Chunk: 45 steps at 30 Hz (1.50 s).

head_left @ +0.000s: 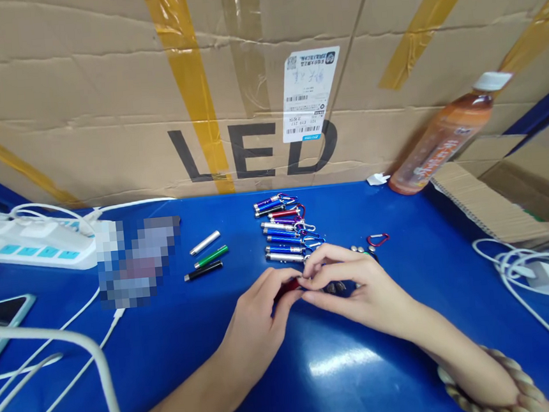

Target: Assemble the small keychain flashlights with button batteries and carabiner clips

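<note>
My left hand (257, 307) is closed around a small red tube, a mini flashlight body (290, 286), mostly hidden by my fingers. At its right end my right hand (358, 282) pinches with thumb and fingertips; whatever lies between them is too small to make out. Just beyond my hands lies a column of finished-looking mini flashlights (284, 237) in blue, red, purple and silver, several with carabiner clips. To the left rest three loose tubes: silver (205, 243), green (212, 257) and black (204, 271). Small dark parts (335, 287) sit partly hidden under my right hand.
A red carabiner (378, 240) and button cells (360, 249) lie behind my right hand. A cardboard box (127, 116) walls off the back. A drink bottle (441, 137) leans at right, near a white cable (516, 274). At left are a power strip (38, 249), phone (1, 326) and cables.
</note>
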Motion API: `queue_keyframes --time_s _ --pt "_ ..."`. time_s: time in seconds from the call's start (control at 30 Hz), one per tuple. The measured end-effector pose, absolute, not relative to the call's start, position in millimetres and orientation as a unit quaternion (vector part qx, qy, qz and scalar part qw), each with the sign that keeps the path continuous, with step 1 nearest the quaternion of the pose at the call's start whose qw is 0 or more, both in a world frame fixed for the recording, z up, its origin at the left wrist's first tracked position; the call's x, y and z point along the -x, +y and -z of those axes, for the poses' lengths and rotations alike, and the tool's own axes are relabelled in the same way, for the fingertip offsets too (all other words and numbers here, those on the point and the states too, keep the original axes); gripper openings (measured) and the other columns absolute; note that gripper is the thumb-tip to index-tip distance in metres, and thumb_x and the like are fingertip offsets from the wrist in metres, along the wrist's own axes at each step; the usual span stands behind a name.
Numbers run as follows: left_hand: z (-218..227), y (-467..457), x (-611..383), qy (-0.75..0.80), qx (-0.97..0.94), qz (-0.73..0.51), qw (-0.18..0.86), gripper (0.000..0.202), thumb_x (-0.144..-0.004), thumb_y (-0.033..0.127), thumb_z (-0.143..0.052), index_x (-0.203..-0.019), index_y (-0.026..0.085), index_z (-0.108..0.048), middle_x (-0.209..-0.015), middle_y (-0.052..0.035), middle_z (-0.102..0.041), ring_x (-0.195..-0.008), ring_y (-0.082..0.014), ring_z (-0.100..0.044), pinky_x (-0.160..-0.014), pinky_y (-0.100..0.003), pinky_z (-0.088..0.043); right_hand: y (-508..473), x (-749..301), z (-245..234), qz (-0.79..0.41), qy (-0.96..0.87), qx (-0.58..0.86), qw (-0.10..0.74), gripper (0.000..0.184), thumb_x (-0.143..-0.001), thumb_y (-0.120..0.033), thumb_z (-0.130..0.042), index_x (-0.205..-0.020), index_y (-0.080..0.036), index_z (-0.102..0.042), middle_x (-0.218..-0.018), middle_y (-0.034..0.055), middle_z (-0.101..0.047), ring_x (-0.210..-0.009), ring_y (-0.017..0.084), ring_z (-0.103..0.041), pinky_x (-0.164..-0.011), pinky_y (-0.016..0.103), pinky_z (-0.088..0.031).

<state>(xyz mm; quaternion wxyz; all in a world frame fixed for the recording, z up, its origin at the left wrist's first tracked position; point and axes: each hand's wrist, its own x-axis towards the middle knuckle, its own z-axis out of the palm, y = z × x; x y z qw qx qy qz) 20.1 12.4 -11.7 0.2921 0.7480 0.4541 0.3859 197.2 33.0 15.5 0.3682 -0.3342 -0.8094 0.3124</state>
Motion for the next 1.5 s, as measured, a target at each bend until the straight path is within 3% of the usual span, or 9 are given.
queue_keyframes --time_s 0.13,0.33,0.53,0.83,1.03,1.1,1.3,1.5 --pt "11.4 16.5 -18.6 0.486 -0.735 -0.38 0.28 0.013 -0.086 0.018 -0.047 -0.096 0.023 -0.054 -0.087 0.0024 -0.064 -0.081 -0.0104 -0.061 -0.074 -0.019 -0.047 37.7 -207.3 -19.6 -0.257 -0.825 0.376 0.335 0.013 -0.08 -0.028 -0.061 -0.09 -0.022 -0.068 -0.091 0.0038 -0.061 -0.082 0.014 -0.059 -0.073 0.026 -0.049" --pt "6.5 21.9 -17.3 0.533 -0.681 -0.398 0.306 0.009 -0.086 0.021 -0.048 -0.093 0.023 -0.053 -0.08 0.0035 -0.063 -0.075 -0.0094 -0.063 -0.068 -0.017 -0.049 46.0 -219.0 -20.6 -0.156 -0.86 0.459 0.16 0.013 -0.065 -0.033 -0.076 -0.075 -0.026 -0.071 -0.074 -0.003 -0.065 -0.072 0.014 -0.061 -0.059 0.023 -0.042" --pt "7.9 20.2 -18.7 0.526 -0.696 -0.387 0.299 0.01 -0.085 0.023 -0.048 -0.092 0.024 -0.054 -0.084 0.0031 -0.064 -0.078 -0.01 -0.063 -0.07 -0.018 -0.05 47.1 -217.6 -15.8 -0.159 -0.872 0.455 0.086 0.004 -0.07 -0.028 -0.072 -0.073 -0.027 -0.071 -0.078 -0.0035 -0.067 -0.076 0.015 -0.061 -0.063 0.024 -0.04" --pt "11.7 17.9 -17.8 0.515 -0.719 -0.365 0.291 0.013 -0.086 0.027 -0.046 -0.094 0.022 -0.055 -0.086 0.0003 -0.064 -0.08 -0.0133 -0.062 -0.072 -0.023 -0.051 42.9 -207.1 -12.3 -0.162 -0.853 0.486 0.097 0.01 -0.064 -0.02 -0.068 -0.073 -0.024 -0.069 -0.079 -0.0019 -0.067 -0.079 0.018 -0.061 -0.069 0.027 -0.043" --pt "14.8 16.1 -17.2 0.487 -0.751 -0.356 0.268 0.014 -0.087 0.026 -0.046 -0.098 0.024 -0.055 -0.088 0.0006 -0.064 -0.082 -0.0132 -0.061 -0.075 -0.024 -0.049 41.6 -205.8 -11.2 -0.169 -0.862 0.463 0.12 0.01 -0.064 -0.016 -0.067 -0.07 -0.024 -0.068 -0.076 -0.0039 -0.066 -0.075 0.015 -0.061 -0.064 0.025 -0.042" --pt "14.2 15.9 -17.4 0.488 -0.756 -0.347 0.264 0.014 -0.087 0.026 -0.046 -0.098 0.024 -0.055 -0.089 0.0005 -0.064 -0.083 -0.0133 -0.061 -0.075 -0.024 -0.049 42.1 -205.8 -10.1 -0.163 -0.865 0.448 0.159 0.01 -0.068 -0.016 -0.066 -0.071 -0.025 -0.069 -0.076 -0.0038 -0.066 -0.074 0.014 -0.061 -0.063 0.024 -0.042" --pt "14.3 15.7 -18.1 0.484 -0.764 -0.337 0.26 0.013 -0.086 0.025 -0.049 -0.098 0.024 -0.055 -0.086 0.0017 -0.064 -0.08 -0.012 -0.061 -0.072 -0.022 -0.049 38.8 -202.2 -13.1 -0.191 -0.804 0.402 0.395 0.011 -0.077 -0.02 -0.061 -0.083 -0.02 -0.07 -0.082 0.0022 -0.064 -0.071 0.012 -0.06 -0.063 0.023 -0.049" --pt "16.0 15.1 -18.2 0.471 -0.76 -0.357 0.269 0.014 -0.087 0.022 -0.048 -0.098 0.023 -0.055 -0.087 0.0011 -0.064 -0.081 -0.0116 -0.061 -0.074 -0.021 -0.049 34.2 -199.3 -16.3 -0.236 -0.845 0.323 0.355 0.014 -0.081 -0.017 -0.058 -0.088 -0.019 -0.069 -0.085 0.0034 -0.062 -0.078 0.013 -0.059 -0.071 0.026 -0.049"
